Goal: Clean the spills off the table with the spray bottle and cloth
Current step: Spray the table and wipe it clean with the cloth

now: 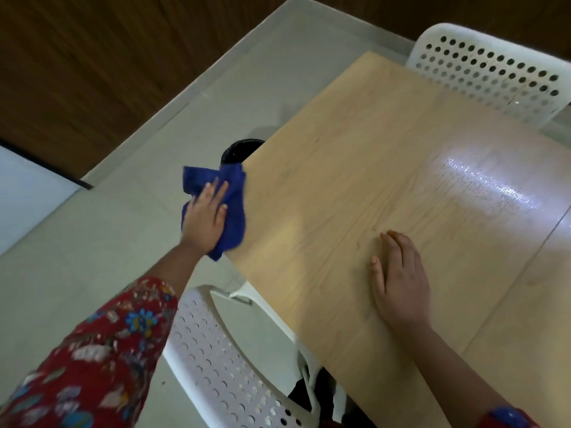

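A blue cloth (234, 208) hangs bunched at the left edge of the light wooden table (355, 168), partly off the tabletop. My left hand (205, 214) lies on top of the cloth with its fingers fairly straight and its thumb against the fabric. My right hand (401, 279) rests flat on the tabletop near the front, fingers straight, holding nothing. A wet, shiny streaked patch (482, 180) glistens on the right part of the table. No spray bottle is in view.
A white perforated chair (216, 359) stands at the table's near-left side and another white perforated chair (491, 69) at the far side. A black bin (238, 149) sits on the pale floor just beyond the table's left edge.
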